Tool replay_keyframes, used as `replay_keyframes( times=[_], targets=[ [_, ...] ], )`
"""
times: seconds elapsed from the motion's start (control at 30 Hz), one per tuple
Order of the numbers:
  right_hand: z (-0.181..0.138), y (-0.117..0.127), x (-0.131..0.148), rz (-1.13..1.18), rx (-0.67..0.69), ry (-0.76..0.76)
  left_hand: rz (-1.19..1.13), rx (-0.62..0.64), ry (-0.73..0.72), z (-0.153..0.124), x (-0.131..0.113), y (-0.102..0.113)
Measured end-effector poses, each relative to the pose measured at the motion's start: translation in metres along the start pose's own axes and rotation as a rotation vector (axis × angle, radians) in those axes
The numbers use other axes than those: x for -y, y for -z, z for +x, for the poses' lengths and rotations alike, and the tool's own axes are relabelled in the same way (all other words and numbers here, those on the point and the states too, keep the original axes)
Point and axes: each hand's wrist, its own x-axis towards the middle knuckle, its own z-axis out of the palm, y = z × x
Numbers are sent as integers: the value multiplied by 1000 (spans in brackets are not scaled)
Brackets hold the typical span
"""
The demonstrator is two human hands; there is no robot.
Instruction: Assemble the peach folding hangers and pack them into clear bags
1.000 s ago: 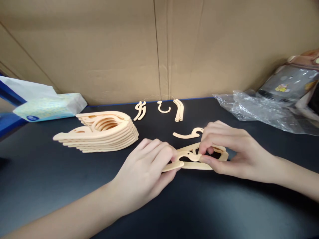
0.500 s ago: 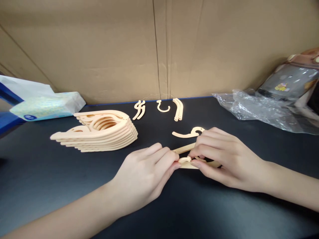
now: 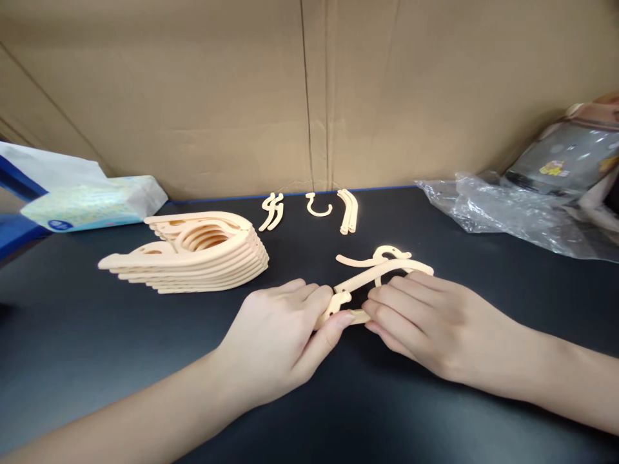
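Observation:
My left hand (image 3: 278, 338) is closed, thumb and fingers pinching a cream plastic hanger piece (image 3: 336, 305) with a rounded, holed end. My right hand (image 3: 435, 322) is closed over cream hanger arms. A curved hanger arm (image 3: 377, 272) slants up to the right above its knuckles, and a short straight length (image 3: 359, 316) spans the gap between both hands. How these parts join is hidden under the fingers. Just behind them lies another hanger part with a curled end (image 3: 356, 261). A stack of folded cream hangers (image 3: 213, 277) sits left of my hands.
Along the back of the black table (image 3: 145, 374) lie small hanger pieces (image 3: 272, 212), a hanger hook (image 3: 319, 211) and curved arms (image 3: 349, 211). A tissue pack (image 3: 97, 205) stands at left, clear plastic wrap (image 3: 507, 209) at right, before a cardboard wall (image 3: 217, 96).
The small piece between my left fingers has turned, showing its holed end. A hanger arm has lifted above my right knuckles. My right hand has shifted slightly down, fingers now more curled.

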Motion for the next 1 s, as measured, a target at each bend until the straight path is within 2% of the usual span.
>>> replay_keyframes(
  times=[0.13,0.33,0.73,1.0],
  targets=[
    [-4,3,2,-105,-62,70,-29,17,9,1,0,0],
    [-4,9,3,-185,-67,92,-4,5,14,0,0,-2],
    [-3,2,1,-186,18,108,-36,25,58,1,0,-1],
    [-4,2,1,-192,-11,174,-17,60,93,0,-1,0]
  ],
)
